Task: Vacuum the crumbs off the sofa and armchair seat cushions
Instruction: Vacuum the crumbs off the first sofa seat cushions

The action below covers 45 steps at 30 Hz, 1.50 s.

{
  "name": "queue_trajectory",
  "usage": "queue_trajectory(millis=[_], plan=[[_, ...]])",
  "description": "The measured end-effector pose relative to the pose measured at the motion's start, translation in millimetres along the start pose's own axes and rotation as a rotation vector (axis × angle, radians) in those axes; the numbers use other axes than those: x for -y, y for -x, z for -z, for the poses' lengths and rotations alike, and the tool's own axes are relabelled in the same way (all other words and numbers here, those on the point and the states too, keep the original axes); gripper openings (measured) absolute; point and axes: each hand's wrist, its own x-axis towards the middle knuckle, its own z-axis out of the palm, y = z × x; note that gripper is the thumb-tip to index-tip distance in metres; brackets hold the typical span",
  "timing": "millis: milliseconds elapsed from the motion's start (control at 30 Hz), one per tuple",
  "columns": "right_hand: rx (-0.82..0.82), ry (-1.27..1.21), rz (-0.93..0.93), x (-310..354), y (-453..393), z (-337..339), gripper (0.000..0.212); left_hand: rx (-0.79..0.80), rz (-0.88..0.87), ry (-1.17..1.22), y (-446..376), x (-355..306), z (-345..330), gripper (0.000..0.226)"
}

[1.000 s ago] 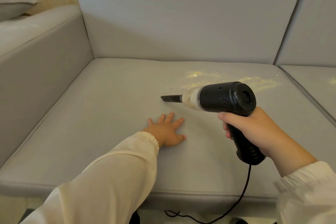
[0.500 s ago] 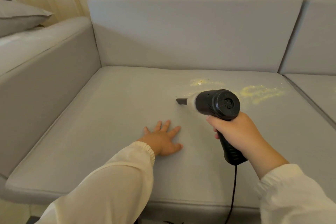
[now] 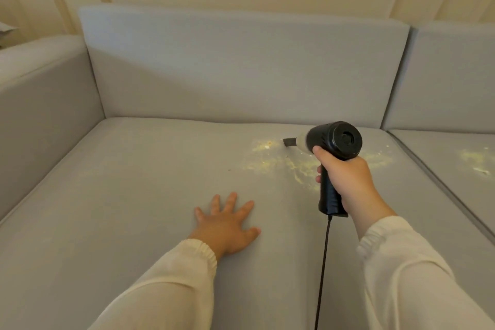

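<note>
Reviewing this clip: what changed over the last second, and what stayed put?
The right hand carried the handheld vacuum forward and rightward across the seat cushion, bringing its nozzle into the crumbs; it had hovered short of them. Unchanged: its grip on the handle, the left hand flat on the cushion, and the crumbs on the next cushion.

Black vacuum [image 3: 333, 142], yellow crumbs [image 3: 270, 161], grey seat cushion [image 3: 134, 195] (plain).

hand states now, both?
Left hand: open, fingers spread flat on the seat cushion.
Right hand: gripping the handheld vacuum by its handle.
</note>
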Motion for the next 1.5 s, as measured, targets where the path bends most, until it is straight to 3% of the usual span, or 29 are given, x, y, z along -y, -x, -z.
queue_trajectory(millis=[167,300,433,667,1500], plan=[[-0.011,-0.019,0.025,-0.4,-7.8,-4.7,0.022,0.021,-0.008,-0.021,-3.5,2.0,1.1,0.075],[-0.123,-0.002,0.121,31.6,-9.5,11.5,0.027,0.003,-0.019,-0.011,-2.0,2.5,-2.1,0.075],[-0.020,0.067,0.183,61.4,-6.4,29.1,0.032,-0.015,-0.023,-0.026,-3.2,5.6,-6.2,0.076],[0.069,0.126,0.048,30.2,-7.9,4.0,0.027,0.012,-0.017,-0.030,-6.7,5.9,-4.3,0.074],[0.151,0.109,0.057,23.2,-0.7,-8.4,0.023,0.015,-0.010,-0.009,-2.8,3.8,-3.1,0.074]])
